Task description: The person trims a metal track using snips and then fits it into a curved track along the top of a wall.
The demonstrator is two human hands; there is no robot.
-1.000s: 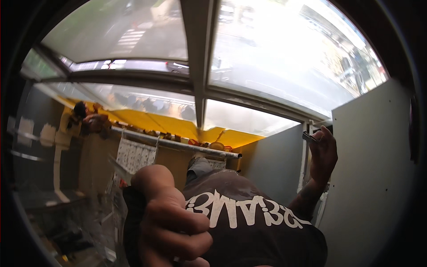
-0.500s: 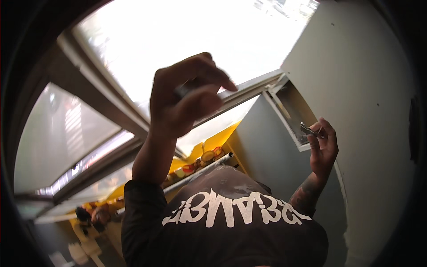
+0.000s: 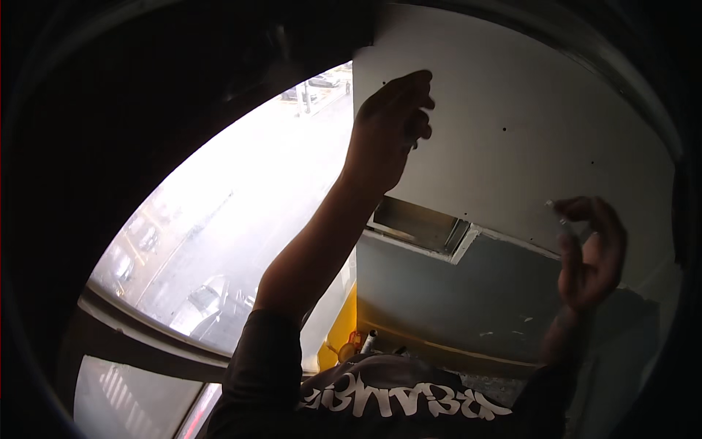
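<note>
My left hand is raised in front of the pale panel, near its left edge. Its fingers are curled inward, and a small dark bit shows below them; what it is cannot be made out. On the right, my right hand is lifted with thumb and fingers bent round a small shiny metal piece. Blur and shade hide that piece's exact kind. The pale panel has several small dark holes in it.
Below the panel is a framed rectangular recess above a grey wall. A bright window on the left shows parked cars outside. A yellow strip and a white-ended tube lie low beside my dark shirt.
The view has swung toward the panel, showing more of its holes. My left hand has moved from before the window to the panel. My right hand still holds the metal piece, farther right.
</note>
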